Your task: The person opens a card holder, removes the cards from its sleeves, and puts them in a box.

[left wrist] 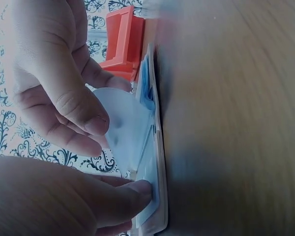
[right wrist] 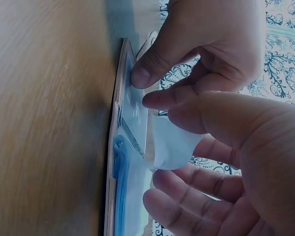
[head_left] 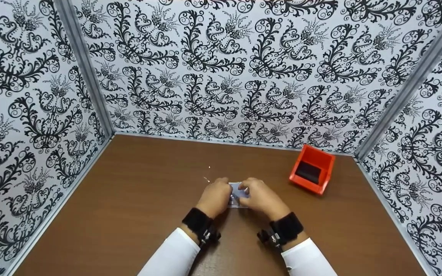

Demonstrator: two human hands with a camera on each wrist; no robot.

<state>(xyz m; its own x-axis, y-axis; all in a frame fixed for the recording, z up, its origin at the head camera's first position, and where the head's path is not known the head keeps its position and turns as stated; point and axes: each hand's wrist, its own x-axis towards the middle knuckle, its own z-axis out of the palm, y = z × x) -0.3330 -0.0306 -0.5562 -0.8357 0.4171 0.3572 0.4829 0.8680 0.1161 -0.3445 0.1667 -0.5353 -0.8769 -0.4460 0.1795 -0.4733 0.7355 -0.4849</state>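
A flat holder (head_left: 238, 195) lies open on the table between both hands, with translucent plastic leaves and something light blue along one half (right wrist: 119, 162). My left hand (head_left: 215, 196) grips its left side; in the left wrist view the thumb (left wrist: 140, 189) presses on the lower leaf. My right hand (head_left: 262, 197) pinches a clear leaf (left wrist: 123, 118) between thumb and fingers, and that leaf stands curved up from the holder. From the right wrist, the raised leaf (right wrist: 174, 142) shows between the right thumb and fingertips. Print on the leaves is too blurred to read.
An open red bin (head_left: 312, 168) stands at the back right with a dark flat thing (head_left: 308, 172) inside. Small white specks (head_left: 206, 179) show on the brown table (head_left: 148, 184) left of the hands. Patterned walls (head_left: 221, 76) close off the back and sides.
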